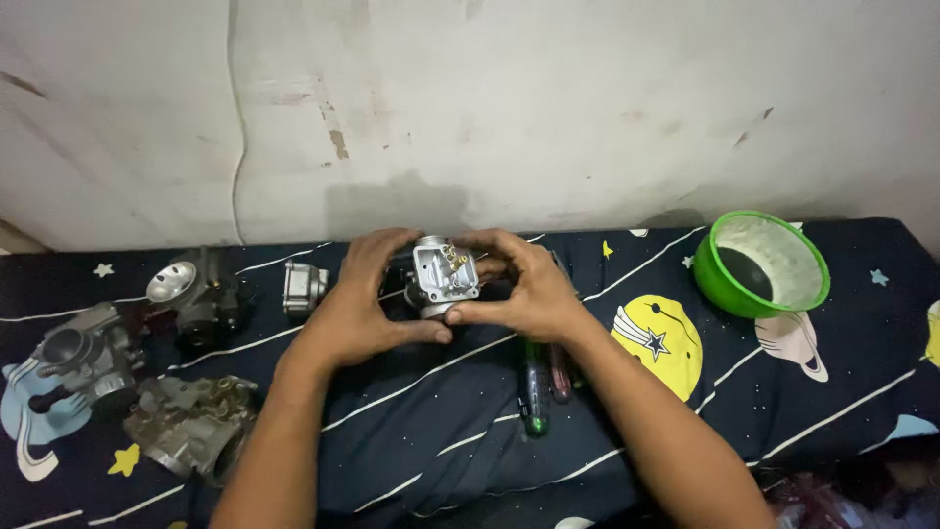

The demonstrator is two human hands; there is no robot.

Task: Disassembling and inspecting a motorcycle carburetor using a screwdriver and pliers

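Both my hands hold a small silver carburetor body [443, 275] above the dark space-print cloth [744, 382], its open side with brass parts facing up. My left hand [364, 294] grips it from the left, thumb under it. My right hand [522, 289] wraps it from the right, fingers over the top edge.
Other carburetors lie at the left: a black one [196, 299], a grey one [83, 358], a dirty one [191, 426], plus a small metal float bowl [305, 287]. Two screwdrivers [543, 387] lie under my right wrist. A green bowl [766, 263] sits at the right near the wall.
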